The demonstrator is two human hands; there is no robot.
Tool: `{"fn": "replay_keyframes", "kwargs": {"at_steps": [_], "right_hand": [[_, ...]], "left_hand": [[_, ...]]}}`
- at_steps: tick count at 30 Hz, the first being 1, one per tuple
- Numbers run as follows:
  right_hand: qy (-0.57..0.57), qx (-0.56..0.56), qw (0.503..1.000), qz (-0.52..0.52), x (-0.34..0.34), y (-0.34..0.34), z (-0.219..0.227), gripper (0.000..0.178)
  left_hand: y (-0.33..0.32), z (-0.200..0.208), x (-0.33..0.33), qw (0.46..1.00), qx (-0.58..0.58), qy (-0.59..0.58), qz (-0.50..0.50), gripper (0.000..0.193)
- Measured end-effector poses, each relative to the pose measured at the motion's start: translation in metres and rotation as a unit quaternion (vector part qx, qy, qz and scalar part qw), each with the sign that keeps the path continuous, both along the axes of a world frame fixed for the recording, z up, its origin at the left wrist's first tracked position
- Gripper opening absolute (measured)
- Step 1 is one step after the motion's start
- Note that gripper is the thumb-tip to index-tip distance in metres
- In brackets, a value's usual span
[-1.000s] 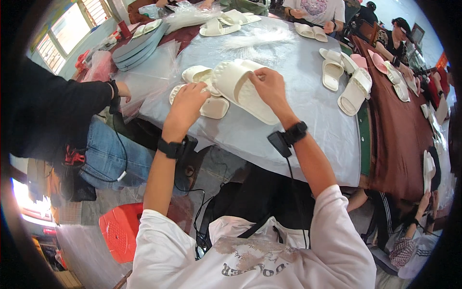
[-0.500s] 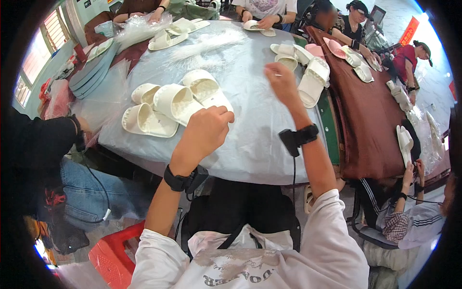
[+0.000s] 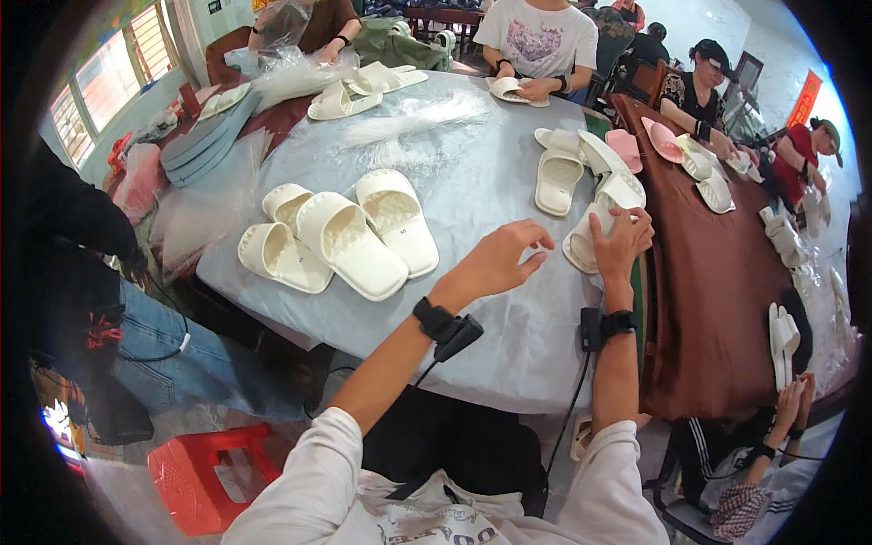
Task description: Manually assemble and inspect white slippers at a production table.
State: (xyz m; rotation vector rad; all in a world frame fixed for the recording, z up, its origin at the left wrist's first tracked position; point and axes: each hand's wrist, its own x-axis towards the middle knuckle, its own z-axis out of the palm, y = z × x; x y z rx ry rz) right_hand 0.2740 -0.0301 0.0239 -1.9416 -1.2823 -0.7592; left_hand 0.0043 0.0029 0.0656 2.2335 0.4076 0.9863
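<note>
- Gotta be some kind of small workshop, honestly
- Pale slippers [image 3: 365, 265] clustered on one grey-covered surface [image 3: 518, 363], more on a brown-covered surface [image 3: 718, 304]
- Loose clear plastic sheets [image 3: 209, 204] along the left edge
- Several people [image 3: 536, 36] busy with slippers around both
- Plain red plastic stool [image 3: 191, 472] on the floor [image 3: 136, 504]

A broad table [image 3: 509, 359], draped in a smooth, pale grey-white plastic sheet [image 3: 486, 186], carries a close group of four cream-white moulded slippers with wide single straps [image 3: 363, 263] at nine o'clock from its middle. Toward twelve lies a loose spread of thin, clear, glossy plastic [image 3: 422, 123], with a pair of cream-white slippers [image 3: 350, 104] at eleven. At two o'clock, several matching cream-white slippers [image 3: 559, 186] sit bunched near the edge.
</note>
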Motion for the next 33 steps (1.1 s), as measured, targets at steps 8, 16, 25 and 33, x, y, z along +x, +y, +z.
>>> {"fn": "replay_keyframes", "kwargs": {"at_steps": [8, 16, 25, 33], "right_hand": [[0.021, 0.028, 0.983, 0.183, -0.028, 0.001, 0.004, 0.018], [0.058, 0.031, 0.963, 0.260, -0.030, -0.009, -0.001, 0.029], [0.101, -0.004, 0.985, 0.140, -0.003, -0.008, -0.022, 0.038], [0.228, 0.165, 0.922, 0.265, 0.018, -0.012, -0.012, 0.033]], "left_hand": [[0.003, -0.046, 0.073, 0.995, 0.069, -0.012, 0.076, 0.090], [-0.006, -0.041, 0.082, 0.977, 0.049, 0.130, 0.160, 0.098], [-0.045, -0.027, 0.036, 0.976, 0.046, 0.146, 0.154, 0.090], [-0.026, 0.005, -0.058, 0.928, 0.257, 0.251, -0.103, 0.061]]}}
